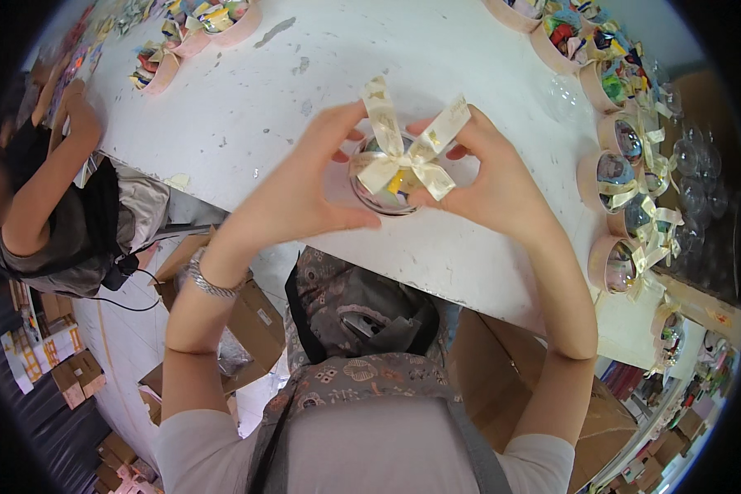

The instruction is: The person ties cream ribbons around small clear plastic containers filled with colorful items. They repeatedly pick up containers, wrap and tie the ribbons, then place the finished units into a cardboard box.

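Observation:
A small round container (376,199) with a clear domed top and colourful wrapped pieces inside stands on the white table (272,142) in front of me. A cream ribbon bow (401,162) with gold print lies across its top, two tails pointing away from me and the loops towards me. My left hand (321,173) curves around the container's left side, thumb at the near edge. My right hand (481,167) is at the right side, its thumb by the near loop and its fingers by the far right tail. The far fingertips are partly hidden behind the ribbon.
Several filled pink round boxes (605,259) with bows line the table's right side, beside clear plastic domes (691,154). More pink boxes (160,77) stand at the far left. A clear dome (562,96) lies near the right row. Another person's arm (55,173) reaches in at left. Cardboard boxes (256,321) are below.

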A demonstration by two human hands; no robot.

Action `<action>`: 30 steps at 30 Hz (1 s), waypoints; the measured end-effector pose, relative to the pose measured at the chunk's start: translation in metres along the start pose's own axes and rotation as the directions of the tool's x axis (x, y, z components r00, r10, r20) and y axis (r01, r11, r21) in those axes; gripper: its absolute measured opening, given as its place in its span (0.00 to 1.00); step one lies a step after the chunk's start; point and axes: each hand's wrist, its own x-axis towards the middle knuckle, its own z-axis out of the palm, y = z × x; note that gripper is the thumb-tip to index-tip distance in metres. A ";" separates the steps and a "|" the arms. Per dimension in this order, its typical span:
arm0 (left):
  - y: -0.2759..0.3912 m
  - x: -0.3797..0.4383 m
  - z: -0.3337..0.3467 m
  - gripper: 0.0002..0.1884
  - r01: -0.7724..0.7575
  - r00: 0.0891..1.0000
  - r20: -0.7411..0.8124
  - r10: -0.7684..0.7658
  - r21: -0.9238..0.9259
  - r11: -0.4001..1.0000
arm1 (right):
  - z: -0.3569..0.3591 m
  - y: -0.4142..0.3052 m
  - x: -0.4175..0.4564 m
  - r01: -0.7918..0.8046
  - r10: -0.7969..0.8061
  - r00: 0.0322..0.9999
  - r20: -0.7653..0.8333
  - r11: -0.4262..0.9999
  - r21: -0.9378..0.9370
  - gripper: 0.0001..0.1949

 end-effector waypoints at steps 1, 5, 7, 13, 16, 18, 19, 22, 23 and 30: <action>-0.012 -0.003 0.007 0.54 -0.026 0.999 -0.033 0.024 -0.066 0.998 | 0.002 0.001 -0.001 0.071 -0.072 0.997 -0.038 0.997 -0.008 0.32; -0.015 0.000 0.029 0.52 0.145 0.989 0.058 -0.133 -0.333 0.932 | 0.010 0.010 0.000 0.038 -0.045 0.995 0.093 0.996 0.076 0.35; -0.021 0.001 0.036 0.52 -0.002 0.999 -0.042 -0.008 -0.239 0.971 | 0.013 0.021 -0.001 -0.070 0.039 0.994 0.107 0.952 0.299 0.37; -0.025 0.001 0.041 0.51 -0.037 0.992 -0.127 0.027 -0.075 0.996 | 0.010 0.023 0.005 0.313 -0.297 0.948 0.115 0.936 -0.163 0.40; -0.027 -0.001 0.042 0.52 -0.066 0.989 -0.138 0.055 -0.074 0.995 | 0.003 0.015 0.014 0.399 -0.360 0.910 0.204 0.895 -0.202 0.41; -0.025 0.000 0.040 0.53 -0.048 0.992 -0.122 0.035 -0.102 0.994 | 0.000 0.007 0.017 0.344 -0.283 0.923 0.260 0.910 -0.230 0.40; -0.024 0.000 0.039 0.54 -0.022 0.995 -0.101 0.010 -0.121 0.992 | 0.000 0.006 0.018 0.318 -0.245 0.926 0.287 0.916 -0.245 0.40; -0.024 0.002 0.040 0.55 -0.045 0.995 -0.084 0.044 -0.015 0.999 | 0.003 0.007 0.015 0.310 -0.254 0.937 0.241 0.922 -0.231 0.39; -0.024 0.002 0.041 0.55 -0.070 0.994 -0.082 0.074 0.048 0.996 | 0.005 0.009 0.013 0.298 -0.236 0.938 0.255 0.923 -0.241 0.40; -0.020 0.005 0.042 0.43 -0.080 0.992 -0.097 0.079 -0.004 0.997 | -0.007 0.035 -0.011 -0.025 -0.019 0.981 0.194 0.974 0.223 0.46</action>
